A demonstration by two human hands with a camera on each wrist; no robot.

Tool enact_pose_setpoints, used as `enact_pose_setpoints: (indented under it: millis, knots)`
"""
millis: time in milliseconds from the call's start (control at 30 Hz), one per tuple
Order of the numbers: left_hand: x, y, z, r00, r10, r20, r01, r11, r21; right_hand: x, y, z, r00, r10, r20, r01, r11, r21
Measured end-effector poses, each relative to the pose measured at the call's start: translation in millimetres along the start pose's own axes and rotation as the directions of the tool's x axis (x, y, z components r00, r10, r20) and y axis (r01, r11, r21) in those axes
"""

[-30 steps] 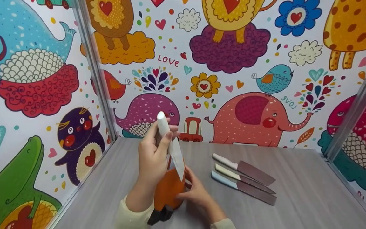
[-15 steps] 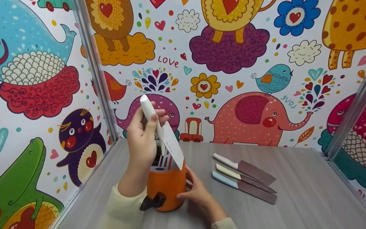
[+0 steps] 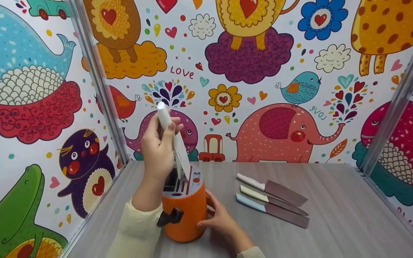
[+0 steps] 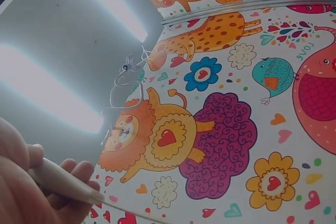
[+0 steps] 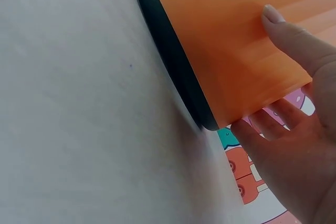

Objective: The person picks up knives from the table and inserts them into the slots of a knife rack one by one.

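In the head view, my left hand (image 3: 158,147) grips the white handle of a kitchen knife (image 3: 164,116), its blade slanting down over the slotted top of an orange knife block (image 3: 185,218). The blade tip is at the slots; whether it is inside one I cannot tell. My right hand (image 3: 222,218) holds the block's right side, thumb in front and fingers behind. The right wrist view shows that hand (image 5: 299,145) around the orange wall (image 5: 220,45), near its dark base. In the left wrist view the left hand (image 4: 31,192) pinches the white knife handle (image 4: 63,182).
Three knives lie side by side to the right: a wide-bladed one with a white handle (image 3: 251,181), one with a cream handle (image 3: 254,193) and one with a light blue handle (image 3: 250,202). A black piece (image 3: 171,217) juts from the block's front. Patterned walls enclose the grey table (image 3: 274,243).
The knife has moved up and left from the block's front, and its tip now points at the slots. The block has come more upright, its top now showing. The lying knives stay put.
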State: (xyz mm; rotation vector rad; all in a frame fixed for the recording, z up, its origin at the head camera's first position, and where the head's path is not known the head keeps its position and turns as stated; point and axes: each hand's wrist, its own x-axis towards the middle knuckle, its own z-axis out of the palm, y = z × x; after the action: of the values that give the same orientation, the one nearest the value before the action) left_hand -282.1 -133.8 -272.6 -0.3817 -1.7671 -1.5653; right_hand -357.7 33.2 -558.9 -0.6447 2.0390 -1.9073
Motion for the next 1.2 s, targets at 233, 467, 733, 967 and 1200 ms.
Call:
enact_pose_setpoints:
  millis: [233,467,733,967,1200]
  knots:
    - [4.7,-8.8,7.5,0.995,-0.084,0.049,0.082,0.996,0.038,-0.9,0.8,0.9,1.000,0.008,-0.008,-0.008,1.000,0.020]
    - [3.9,-14.3,8.1,0.996,-0.079,0.028,0.079,0.997,0.015,-1.6,1.3,-0.1,1.000,-0.025,0.014,0.024,0.999,0.021]
    - [-2.3,-34.4,11.6,0.996,-0.085,-0.024,0.085,0.996,-0.004,-1.4,2.9,-2.4,0.998,-0.052,0.023,0.051,0.999,0.014]
    - [-10.1,-54.6,20.7,0.996,-0.088,-0.014,0.089,0.994,0.057,-1.9,4.3,-2.7,0.998,-0.058,0.021,0.057,0.998,0.026]
    - [-14.7,-70.8,27.2,0.989,-0.149,-0.017,0.149,0.984,0.100,-2.8,3.3,-3.8,0.997,-0.082,0.013,0.082,0.997,-0.001]
